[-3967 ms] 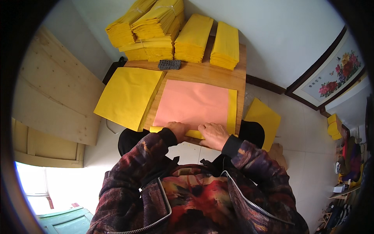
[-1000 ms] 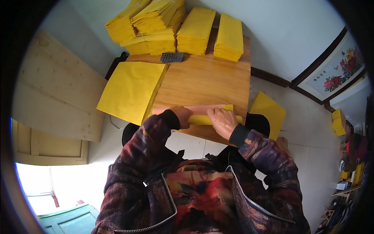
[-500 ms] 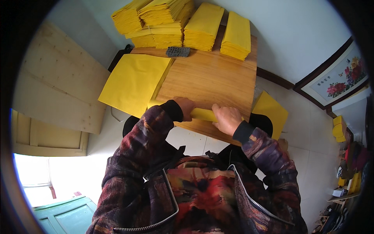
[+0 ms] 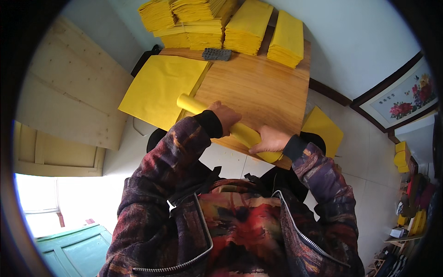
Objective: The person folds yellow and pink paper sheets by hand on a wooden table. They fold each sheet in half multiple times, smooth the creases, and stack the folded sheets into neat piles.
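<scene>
A sheet of yellow paper, rolled into a tube [image 4: 244, 135], lies slantwise across the near edge of the wooden table [image 4: 258, 87]. My left hand [image 4: 224, 117] is closed round its middle. Further right, my right hand [image 4: 272, 138] grips the tube near its lower right end, fingers partly hidden beneath the hand. The tube's open left end overlaps a flat stack of yellow paper sheets [image 4: 161, 87] on the table's left side.
Along the back stand thick piles of folded yellow paper [image 4: 247, 27], with another pile [image 4: 286, 41] beside them. A dark grey textured block [image 4: 217, 54] lies before them. More yellow sheets [image 4: 322, 129] sit right of the table. A wooden board [image 4: 74, 87] leans at the left.
The roll has turned to a steeper slant, its left end raised and now showing beyond my left hand. My right hand has shifted slightly right and nearer to me. The view has shifted a little.
</scene>
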Demonstrator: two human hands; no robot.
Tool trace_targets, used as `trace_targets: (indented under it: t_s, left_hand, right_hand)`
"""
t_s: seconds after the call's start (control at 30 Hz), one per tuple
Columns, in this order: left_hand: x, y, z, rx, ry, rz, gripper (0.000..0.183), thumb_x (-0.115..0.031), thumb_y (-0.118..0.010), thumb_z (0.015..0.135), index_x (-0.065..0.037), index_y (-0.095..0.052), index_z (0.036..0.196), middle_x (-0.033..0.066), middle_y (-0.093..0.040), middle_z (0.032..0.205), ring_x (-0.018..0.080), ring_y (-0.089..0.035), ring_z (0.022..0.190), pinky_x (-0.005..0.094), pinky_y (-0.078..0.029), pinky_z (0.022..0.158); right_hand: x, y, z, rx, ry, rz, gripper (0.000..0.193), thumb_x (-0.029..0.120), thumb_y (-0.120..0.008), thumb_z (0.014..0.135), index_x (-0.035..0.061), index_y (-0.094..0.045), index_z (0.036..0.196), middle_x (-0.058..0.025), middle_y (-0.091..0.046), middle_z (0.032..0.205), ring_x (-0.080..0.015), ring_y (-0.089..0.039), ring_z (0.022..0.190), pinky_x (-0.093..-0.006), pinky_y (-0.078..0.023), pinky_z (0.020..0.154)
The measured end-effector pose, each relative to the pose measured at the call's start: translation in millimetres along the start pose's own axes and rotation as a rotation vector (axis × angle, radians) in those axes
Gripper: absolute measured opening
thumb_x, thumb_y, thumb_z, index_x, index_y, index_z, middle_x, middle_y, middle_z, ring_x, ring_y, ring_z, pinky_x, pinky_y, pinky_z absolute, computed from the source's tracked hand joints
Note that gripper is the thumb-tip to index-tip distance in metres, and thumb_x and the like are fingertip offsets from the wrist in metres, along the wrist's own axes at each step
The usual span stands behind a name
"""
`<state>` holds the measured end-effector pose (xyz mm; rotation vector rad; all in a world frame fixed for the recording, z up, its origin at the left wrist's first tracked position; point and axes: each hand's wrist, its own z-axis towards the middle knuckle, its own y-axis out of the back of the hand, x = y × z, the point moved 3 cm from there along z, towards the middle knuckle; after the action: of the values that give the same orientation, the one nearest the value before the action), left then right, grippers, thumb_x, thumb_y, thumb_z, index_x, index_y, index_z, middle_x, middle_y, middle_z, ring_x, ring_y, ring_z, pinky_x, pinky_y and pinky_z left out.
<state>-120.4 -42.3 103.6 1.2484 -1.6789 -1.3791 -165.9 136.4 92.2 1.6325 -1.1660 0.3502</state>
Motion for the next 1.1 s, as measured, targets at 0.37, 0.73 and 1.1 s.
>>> trace_targets:
  t_s: [0.37,0.73,1.1]
  left_hand:
    - [0.6,-7.3,-7.7,0.178,0.090,-0.039,0.017,-0.018,-0.067,0.073,-0.013,-0.062,0.088,0.0092,-0.067,0.084,0.0302,-0.065,0.086,0.0443,-0.049,0.077]
    - [-0.2,-27.0,-10.6,-0.364,0.056,0.116,0.006,-0.019,-0.061,0.080,-0.015,-0.061,0.084,0.0039,-0.063,0.080,0.0262,-0.064,0.082,0.0418,-0.046,0.074]
    - [3.2,-21.6,-2.1,-0.063,0.235,-0.055,0.020,-0.018,-0.063,0.079,-0.016,-0.069,0.097,0.0093,-0.069,0.090,0.0310,-0.066,0.089,0.0429,-0.050,0.077]
  right_hand:
    - [5.5,-10.9,-1.1,-0.137,0.093,-0.012,0.056,0.031,-0.078,0.070,-0.0048,-0.058,0.108,-0.0203,-0.065,0.096,-0.0317,-0.062,0.091,-0.0360,-0.048,0.082]
    - [-8.7,-3.6,-1.4,0.042,0.015,-0.001,0.060,0.039,-0.078,0.068,-0.0059,-0.056,0.100,-0.0265,-0.062,0.097,-0.0381,-0.061,0.093,-0.0406,-0.047,0.080]
    - [32.6,-16.0,-17.9,-0.433,0.048,-0.483,0.064,0.017,-0.075,0.071,0.0029,-0.042,0.124,-0.0196,-0.056,0.109,-0.0388,-0.058,0.099,-0.0456,-0.049,0.078]
